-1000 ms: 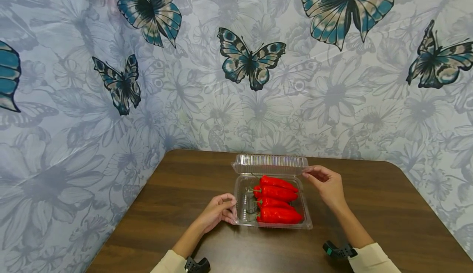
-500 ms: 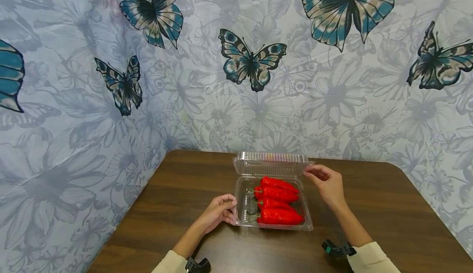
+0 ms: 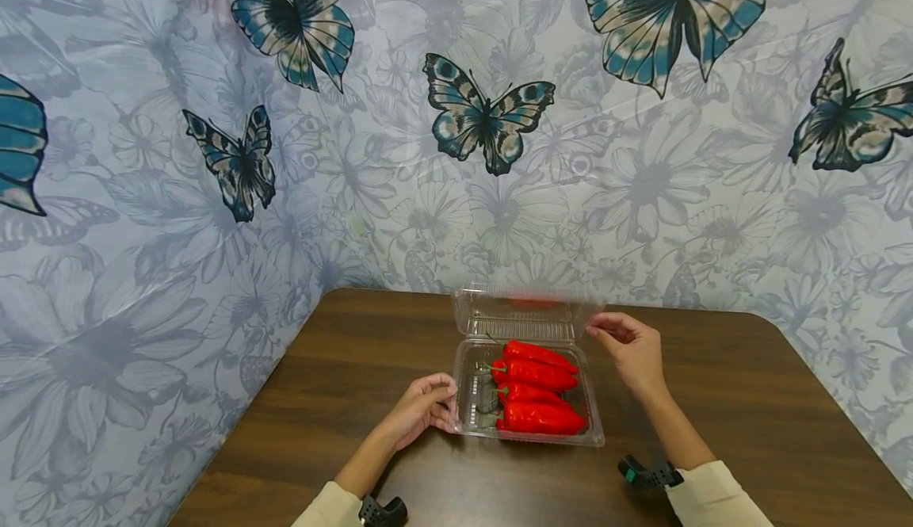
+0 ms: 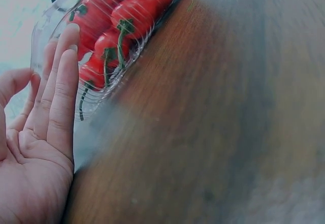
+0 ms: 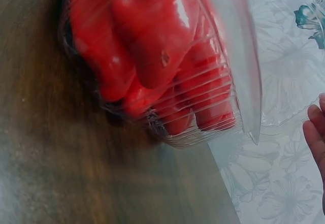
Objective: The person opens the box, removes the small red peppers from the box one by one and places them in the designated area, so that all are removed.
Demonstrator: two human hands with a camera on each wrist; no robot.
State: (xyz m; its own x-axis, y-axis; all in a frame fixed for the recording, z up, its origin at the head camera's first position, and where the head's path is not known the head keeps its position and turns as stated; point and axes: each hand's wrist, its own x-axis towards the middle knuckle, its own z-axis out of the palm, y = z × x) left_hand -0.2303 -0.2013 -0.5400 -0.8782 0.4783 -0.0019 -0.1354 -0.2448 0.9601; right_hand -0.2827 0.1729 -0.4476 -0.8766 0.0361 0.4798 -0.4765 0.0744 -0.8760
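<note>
A clear plastic clamshell container (image 3: 468, 432) with several red peppers (image 3: 538, 374) inside stands on the table. Green stems point left, as the left wrist view also shows. The hinged lid (image 3: 513, 322) is tilted up at the far side. My left hand (image 3: 421, 410) holds the container's left rim between thumb and fingers; in the left wrist view its fingers (image 4: 63, 89) lie along the outer wall. With thumb and fingertips, my right hand (image 3: 631, 350) pinches the lid's right edge. Only part of that hand (image 5: 316, 137) shows in the right wrist view.
The brown wooden table (image 3: 342, 360) reaches back to a wall covering (image 3: 399, 218) with grey flowers and butterflies. Black bands (image 3: 649, 475) sit around both wrists, below pale sleeves.
The lid has swung upward about its hinge from lying further back, with my right hand at its edge and nearly in place. The left hand, container and peppers have stayed put.
</note>
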